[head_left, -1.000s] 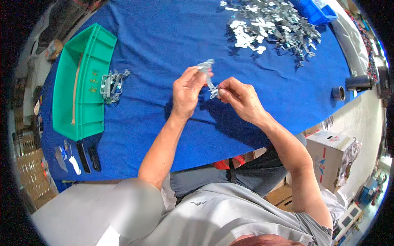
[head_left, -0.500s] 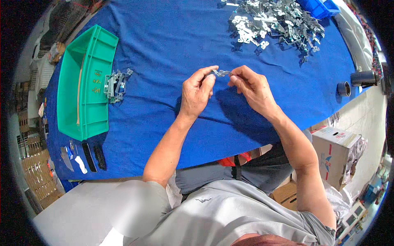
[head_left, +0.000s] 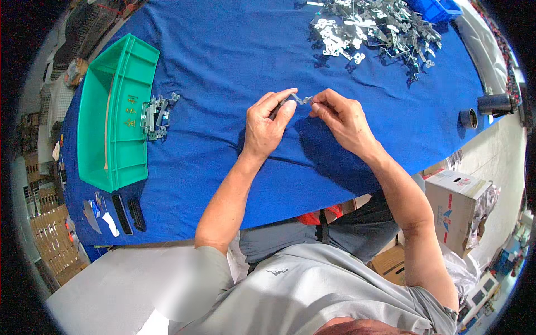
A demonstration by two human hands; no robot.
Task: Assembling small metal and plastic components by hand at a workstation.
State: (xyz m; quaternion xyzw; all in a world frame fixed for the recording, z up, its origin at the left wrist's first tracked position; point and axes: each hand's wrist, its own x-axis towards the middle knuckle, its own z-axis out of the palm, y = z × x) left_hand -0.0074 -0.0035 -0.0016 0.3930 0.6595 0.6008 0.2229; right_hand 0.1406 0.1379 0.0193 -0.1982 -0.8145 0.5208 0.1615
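Observation:
Between my two hands, above the blue cloth, is a small shiny metal bracket (head_left: pixel 302 101). My left hand (head_left: pixel 267 124) pinches its left end between thumb and fingers; part of the piece is hidden there. The fingertips of my right hand (head_left: pixel 343 118) are closed on its right end. At the far right lies a large pile of similar loose metal brackets (head_left: pixel 379 33). A smaller stack of metal brackets (head_left: pixel 158 117) rests on the cloth to the left, against a green plastic bin (head_left: pixel 129 162).
The blue cloth (head_left: pixel 223 67) covers the table. A blue bin (head_left: pixel 438 10) stands at the far right corner, and dark cylinders (head_left: pixel 494 105) stand near the right edge. Black strips (head_left: pixel 121 214) lie at the near left. A white cardboard box (head_left: pixel 455 206) is beyond the table's right edge.
The metal bracket has turned slightly between my fingers, and its visible part sits a bit differently. Both hands stay in nearly the same place.

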